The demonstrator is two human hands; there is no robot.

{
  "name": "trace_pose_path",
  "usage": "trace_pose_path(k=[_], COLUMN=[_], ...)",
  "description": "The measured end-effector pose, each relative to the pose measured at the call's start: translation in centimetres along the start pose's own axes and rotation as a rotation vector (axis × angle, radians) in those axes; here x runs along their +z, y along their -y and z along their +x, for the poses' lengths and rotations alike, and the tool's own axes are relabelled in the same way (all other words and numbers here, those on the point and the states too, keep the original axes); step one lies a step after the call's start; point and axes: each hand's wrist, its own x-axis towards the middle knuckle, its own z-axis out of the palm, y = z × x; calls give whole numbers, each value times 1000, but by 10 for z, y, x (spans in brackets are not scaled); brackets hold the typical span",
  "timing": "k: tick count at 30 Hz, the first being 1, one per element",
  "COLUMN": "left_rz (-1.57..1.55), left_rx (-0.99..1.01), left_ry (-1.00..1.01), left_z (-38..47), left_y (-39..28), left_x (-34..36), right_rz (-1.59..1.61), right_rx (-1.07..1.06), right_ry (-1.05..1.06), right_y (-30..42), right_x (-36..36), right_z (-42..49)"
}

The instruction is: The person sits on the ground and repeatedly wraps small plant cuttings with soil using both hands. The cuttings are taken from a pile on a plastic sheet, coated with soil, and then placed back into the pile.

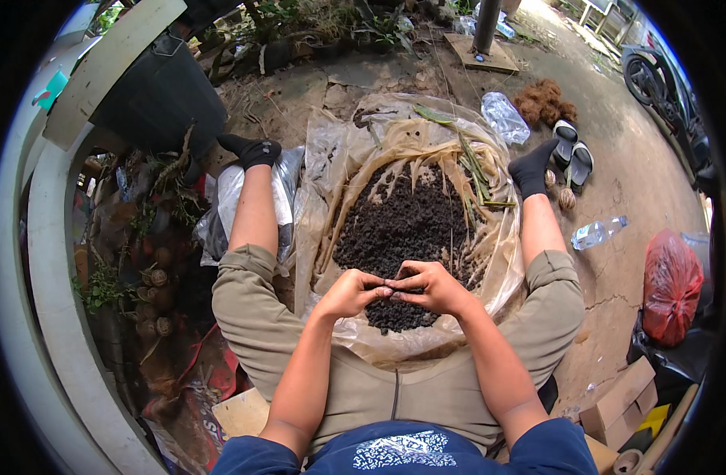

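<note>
A mound of dark, crumbly soil (pixel 404 219) lies on a spread translucent plastic sheet (pixel 315 196) between my legs. Over its near part, my left hand (pixel 354 292) and my right hand (pixel 431 288) meet at the fingertips. Fingers and thumbs curl toward each other, and the tips are smeared with dark soil. Whether a small clump is pinched between them is hidden by the fingers. Long green leaf strips (pixel 472 163) rest on the right side of the sheet.
Right of the sheet are a clear plastic bag (pixel 505 117), brown fibre (pixel 544 104), sandals (pixel 579 161), twine-wrapped balls (pixel 567 199), a plastic bottle (pixel 600 232) and a red bag (pixel 673 288). A dark bucket (pixel 161 95) and a pale curved frame (pixel 60 279) stand left.
</note>
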Motion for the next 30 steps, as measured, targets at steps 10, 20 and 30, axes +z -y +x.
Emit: trace_pose_path(k=[10,20,30], left_rz=[-80,-656,-939], left_rx=[23,-49,-162], left_ry=[-472,-284,-346], left_z=[14,12,20], left_y=[11,11,-3], left_x=[-25,-5,20], right_rz=[16,301,225], right_rx=[168,386,328], right_ry=[-340,-728,-639], right_y=[16,5,31], right_x=[15,17,26], right_z=[6,11,17])
